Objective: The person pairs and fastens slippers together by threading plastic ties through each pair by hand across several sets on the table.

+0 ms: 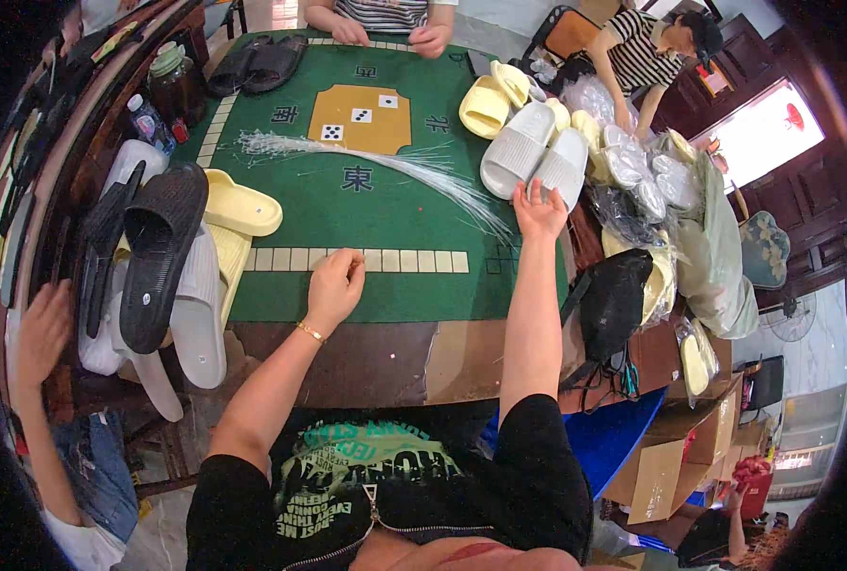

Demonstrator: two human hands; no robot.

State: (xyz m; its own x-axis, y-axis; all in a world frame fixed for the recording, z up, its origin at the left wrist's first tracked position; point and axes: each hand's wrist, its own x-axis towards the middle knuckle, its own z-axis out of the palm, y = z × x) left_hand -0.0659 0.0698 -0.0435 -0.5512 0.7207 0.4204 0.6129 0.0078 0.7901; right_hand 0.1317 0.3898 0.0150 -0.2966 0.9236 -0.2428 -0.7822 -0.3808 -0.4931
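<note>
My right hand point(541, 211) reaches to a pair of light grey slippers point(517, 150) at the right side of the table. Its fingers are apart at the slippers' near ends; I cannot tell how firmly they touch. My left hand point(336, 290), with a bracelet at the wrist, rests over the near row of printed tiles, its fingers curled in and nothing showing in them. A bundle of thin clear plastic strands point(385, 160) lies across the green table mat point(319, 209) between the hands. Beside the grey pair are pale yellow slippers point(486, 107).
Black slippers point(165, 249), grey and yellow ones are stacked at the left edge. Another black pair point(257, 65) lies far left, near a jar point(174, 84) and a bottle point(149, 124). Bagged slippers point(633, 162) crowd the right, before a person in stripes point(638, 48). Other people sit around.
</note>
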